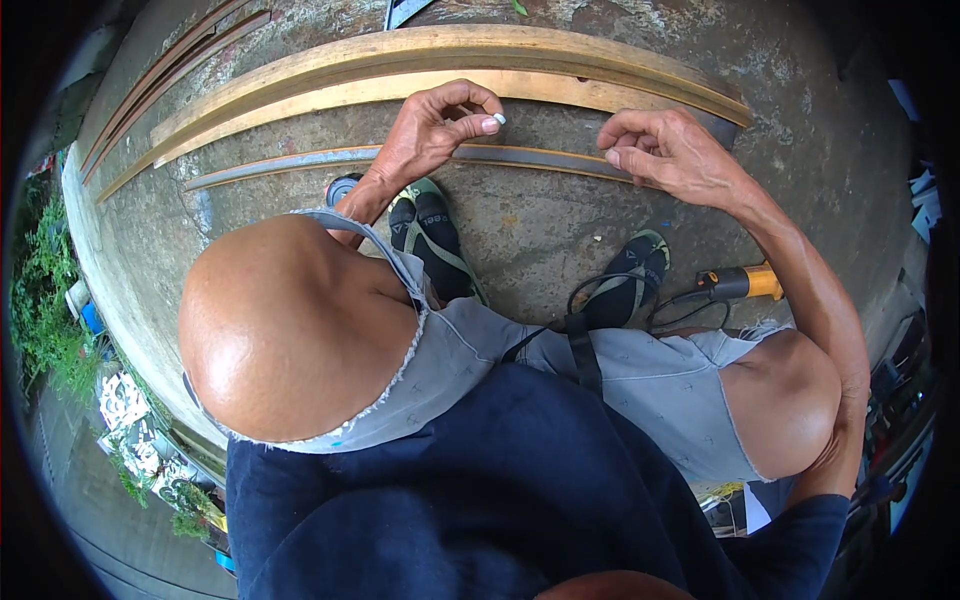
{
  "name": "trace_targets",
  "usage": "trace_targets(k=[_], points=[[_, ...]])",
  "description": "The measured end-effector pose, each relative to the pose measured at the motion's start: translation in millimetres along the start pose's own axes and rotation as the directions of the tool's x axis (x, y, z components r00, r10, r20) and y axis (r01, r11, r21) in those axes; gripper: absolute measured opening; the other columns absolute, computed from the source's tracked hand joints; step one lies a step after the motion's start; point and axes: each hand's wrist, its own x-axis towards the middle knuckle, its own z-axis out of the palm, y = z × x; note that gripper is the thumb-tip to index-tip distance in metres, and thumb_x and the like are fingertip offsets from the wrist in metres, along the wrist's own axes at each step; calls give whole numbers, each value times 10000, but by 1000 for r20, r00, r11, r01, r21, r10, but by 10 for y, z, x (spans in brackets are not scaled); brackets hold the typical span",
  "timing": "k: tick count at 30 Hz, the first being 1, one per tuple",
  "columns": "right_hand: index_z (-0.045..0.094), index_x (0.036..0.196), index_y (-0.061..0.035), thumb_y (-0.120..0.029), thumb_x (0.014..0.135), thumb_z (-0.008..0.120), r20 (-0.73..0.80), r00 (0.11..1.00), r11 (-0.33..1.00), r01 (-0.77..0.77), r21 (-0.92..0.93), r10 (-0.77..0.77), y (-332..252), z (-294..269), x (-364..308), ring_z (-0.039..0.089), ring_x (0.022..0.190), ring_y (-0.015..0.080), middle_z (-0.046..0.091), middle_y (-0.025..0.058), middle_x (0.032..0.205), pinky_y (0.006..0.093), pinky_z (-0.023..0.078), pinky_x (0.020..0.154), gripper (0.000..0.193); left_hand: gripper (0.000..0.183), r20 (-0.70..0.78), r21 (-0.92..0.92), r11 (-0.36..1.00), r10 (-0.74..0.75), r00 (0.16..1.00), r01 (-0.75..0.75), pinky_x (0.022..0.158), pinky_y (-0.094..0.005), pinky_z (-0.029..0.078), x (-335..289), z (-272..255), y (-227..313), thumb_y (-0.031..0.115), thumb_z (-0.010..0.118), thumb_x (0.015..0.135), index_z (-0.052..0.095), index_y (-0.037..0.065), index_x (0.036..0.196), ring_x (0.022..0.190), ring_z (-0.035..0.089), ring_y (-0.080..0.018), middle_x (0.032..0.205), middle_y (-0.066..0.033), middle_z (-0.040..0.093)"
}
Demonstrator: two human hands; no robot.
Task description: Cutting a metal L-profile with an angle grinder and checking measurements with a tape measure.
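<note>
My left hand is raised over the boards, thumb and forefinger pinching a small white piece like a chalk stub. To the right, my right hand hovers above the right part of a grey metal strip with rusty edges. Its thumb and forefinger come close together; whatever may be between them is too small to make out. Beyond the strip lie a pale wooden board and a longer wooden beam, side by side on the concrete floor.
A yellow and black power tool with a dark cord lies beside my right shoe. By my left shoe stands a round can-like object. Thin brown strips lie at the far left. Greenery borders the left edge.
</note>
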Motion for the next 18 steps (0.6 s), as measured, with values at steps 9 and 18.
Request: trace_targets(k=[9,18], points=[[661,1115,21,-143,937,679,-192,977,943,147,298,-92,-40,222,61,669,723,133,675,76,850,297,548,639,244,97,132,-317,948,61,989,-16,949,-323,515,212,149,426,86,781,877,753,58,966,1002,650,-136,999,-32,730],[555,1196,57,-156,964,698,-214,961,672,275,688,-174,294,646,282,705,950,221,674,156,1018,339,600,790,346,156,222,-410,892,-103,970,189,812,-263,541,191,340,322,77,767,902,706,34,1039,876,662,-101,955,-20,713]])
